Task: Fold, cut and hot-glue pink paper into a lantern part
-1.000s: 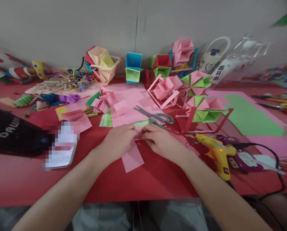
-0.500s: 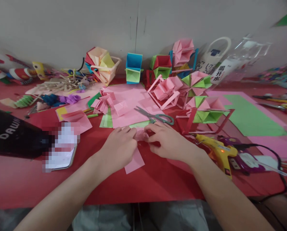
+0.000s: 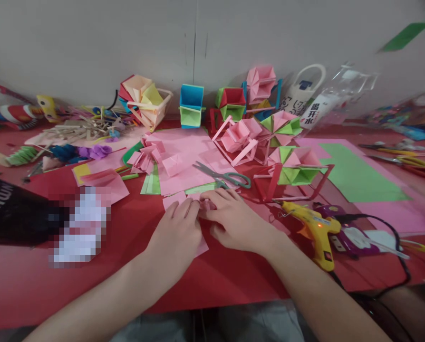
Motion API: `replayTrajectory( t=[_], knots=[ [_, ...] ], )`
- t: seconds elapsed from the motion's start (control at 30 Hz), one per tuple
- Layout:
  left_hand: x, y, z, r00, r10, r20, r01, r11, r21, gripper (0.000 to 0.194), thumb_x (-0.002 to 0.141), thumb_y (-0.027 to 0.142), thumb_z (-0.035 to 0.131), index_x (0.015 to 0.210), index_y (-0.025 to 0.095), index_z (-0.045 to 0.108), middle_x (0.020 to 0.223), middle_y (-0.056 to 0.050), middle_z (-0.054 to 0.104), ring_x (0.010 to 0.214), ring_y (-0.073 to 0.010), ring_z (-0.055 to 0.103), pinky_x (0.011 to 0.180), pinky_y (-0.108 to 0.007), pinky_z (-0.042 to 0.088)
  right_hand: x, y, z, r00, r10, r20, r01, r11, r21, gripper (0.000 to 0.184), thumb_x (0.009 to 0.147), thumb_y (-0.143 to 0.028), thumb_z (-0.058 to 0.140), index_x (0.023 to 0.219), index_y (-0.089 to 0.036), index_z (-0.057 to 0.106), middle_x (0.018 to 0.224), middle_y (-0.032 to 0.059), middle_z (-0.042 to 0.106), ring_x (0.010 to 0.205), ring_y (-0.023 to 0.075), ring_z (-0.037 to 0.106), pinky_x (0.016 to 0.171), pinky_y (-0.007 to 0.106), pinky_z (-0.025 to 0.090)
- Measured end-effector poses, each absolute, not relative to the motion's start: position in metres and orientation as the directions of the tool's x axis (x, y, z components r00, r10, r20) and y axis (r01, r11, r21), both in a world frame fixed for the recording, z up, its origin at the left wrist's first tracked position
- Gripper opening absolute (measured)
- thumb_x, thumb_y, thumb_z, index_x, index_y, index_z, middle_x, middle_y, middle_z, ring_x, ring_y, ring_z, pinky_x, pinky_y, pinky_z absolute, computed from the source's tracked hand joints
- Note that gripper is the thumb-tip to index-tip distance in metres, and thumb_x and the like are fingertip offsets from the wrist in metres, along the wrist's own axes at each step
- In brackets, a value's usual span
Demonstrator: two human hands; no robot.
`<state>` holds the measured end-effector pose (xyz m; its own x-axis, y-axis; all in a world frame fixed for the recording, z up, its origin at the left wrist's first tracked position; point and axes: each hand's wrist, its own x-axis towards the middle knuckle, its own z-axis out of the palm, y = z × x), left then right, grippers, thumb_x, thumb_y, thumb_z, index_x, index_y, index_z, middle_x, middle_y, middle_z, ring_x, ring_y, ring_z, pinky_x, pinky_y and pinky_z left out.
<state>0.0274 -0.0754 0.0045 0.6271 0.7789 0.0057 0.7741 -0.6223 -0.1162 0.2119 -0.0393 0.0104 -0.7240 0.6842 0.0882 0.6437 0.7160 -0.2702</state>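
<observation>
My left hand point(image 3: 179, 232) and my right hand point(image 3: 230, 218) meet close together over the red tabletop. Both have their fingers closed on a small folded piece of pink paper point(image 3: 207, 206), mostly covered by the fingers. Another pink slip point(image 3: 202, 247) pokes out beneath my left hand, and a pink edge point(image 3: 172, 199) shows behind its fingertips. Just beyond my right hand lie grey scissors point(image 3: 238, 178), their blades resting on a large pink sheet point(image 3: 184, 142). A small folded pink paper box point(image 3: 172, 165) sits on that sheet.
A yellow glue gun point(image 3: 314, 223), its orange light lit, and its black cable lie right of my right arm. Pink-and-green paper wheels on frames point(image 3: 294, 168) stand behind it. A phone point(image 3: 82, 228) and a black DAWN-marked object point(image 3: 16, 209) are at left.
My view has shifted slightly, so the table's contents appear moved left. My right hand has come closer to my left over the paper, and a pink edge now shows behind the left fingertips.
</observation>
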Motion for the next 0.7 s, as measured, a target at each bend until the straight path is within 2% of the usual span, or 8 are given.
replayTrajectory(
  t=[0.1, 0.23, 0.33, 0.43, 0.53, 0.63, 0.7],
  knots=[
    [0.023, -0.074, 0.008, 0.608, 0.793, -0.039, 0.788, -0.608, -0.095, 0.039, 0.088, 0.010, 0.044, 0.119, 0.004, 0.066, 0.128, -0.022, 0.061, 0.124, -0.0355, 0.053, 0.100, -0.049, 0.044, 0.218, -0.037, 0.012, -0.684, 0.728, 0.050, 0.698, 0.673, -0.246, 0.042, 0.078, -0.010, 0.055, 0.113, -0.023, 0.072, 0.128, 0.0102, 0.057, 0.122, 0.0295, 0.047, 0.107, 0.050, 0.034],
    [0.018, -0.073, 0.011, 0.624, 0.778, -0.081, 0.779, -0.627, -0.022, 0.040, 0.085, 0.008, 0.044, 0.118, 0.004, 0.067, 0.136, -0.023, 0.056, 0.129, -0.0378, 0.051, 0.102, -0.051, 0.043, 0.225, -0.035, 0.013, -0.655, 0.756, 0.005, 0.738, 0.641, -0.211, 0.043, 0.079, -0.011, 0.055, 0.113, -0.029, 0.074, 0.135, 0.0095, 0.056, 0.127, 0.0330, 0.046, 0.106, 0.055, 0.035],
    [0.015, -0.072, 0.013, 0.641, 0.764, -0.071, 0.767, -0.641, 0.026, 0.040, 0.084, 0.008, 0.046, 0.118, 0.006, 0.067, 0.140, -0.022, 0.054, 0.133, -0.0375, 0.047, 0.106, -0.051, 0.041, 0.224, -0.039, 0.014, -0.636, 0.771, 0.002, 0.758, 0.625, -0.186, 0.041, 0.079, -0.010, 0.055, 0.111, -0.028, 0.075, 0.141, 0.0103, 0.052, 0.131, 0.0354, 0.044, 0.105, 0.057, 0.036],
    [0.014, -0.067, 0.015, 0.643, 0.764, -0.058, 0.766, -0.638, 0.082, 0.034, 0.087, 0.011, 0.045, 0.109, 0.009, 0.070, 0.131, -0.019, 0.060, 0.128, -0.0347, 0.051, 0.105, -0.050, 0.041, 0.219, -0.041, 0.016, -0.632, 0.775, -0.004, 0.764, 0.622, -0.170, 0.043, 0.079, -0.009, 0.055, 0.114, -0.026, 0.074, 0.144, 0.0108, 0.051, 0.135, 0.0353, 0.041, 0.108, 0.059, 0.034],
    [0.014, -0.055, 0.016, 0.650, 0.759, -0.035, 0.754, -0.639, 0.154, 0.029, 0.092, 0.016, 0.044, 0.095, 0.014, 0.073, 0.114, -0.014, 0.067, 0.110, -0.0280, 0.060, 0.096, -0.044, 0.047, 0.216, -0.039, 0.018, -0.643, 0.766, 0.003, 0.751, 0.631, -0.192, 0.034, 0.081, -0.010, 0.057, 0.106, -0.024, 0.076, 0.141, 0.0101, 0.054, 0.135, 0.0335, 0.042, 0.112, 0.057, 0.031],
    [0.014, -0.043, 0.012, 0.653, 0.757, -0.029, 0.744, -0.634, 0.214, 0.029, 0.094, 0.017, 0.043, 0.096, 0.017, 0.072, 0.101, -0.009, 0.070, 0.096, -0.0225, 0.065, 0.085, -0.035, 0.051, 0.215, -0.034, 0.019, -0.644, 0.764, -0.016, 0.743, 0.621, -0.252, 0.027, 0.082, -0.011, 0.058, 0.098, -0.024, 0.077, 0.134, 0.0089, 0.058, 0.132, 0.0312, 0.046, 0.110, 0.055, 0.033],
    [0.014, -0.039, 0.009, 0.638, 0.770, -0.022, 0.757, -0.622, 0.200, 0.030, 0.095, 0.015, 0.042, 0.096, 0.017, 0.072, 0.098, -0.008, 0.071, 0.095, -0.0212, 0.065, 0.080, -0.032, 0.051, 0.215, -0.031, 0.017, -0.647, 0.762, -0.009, 0.731, 0.617, -0.289, 0.026, 0.083, -0.012, 0.059, 0.096, -0.024, 0.077, 0.130, 0.0087, 0.060, 0.129, 0.0297, 0.048, 0.109, 0.054, 0.034]
  ],
)
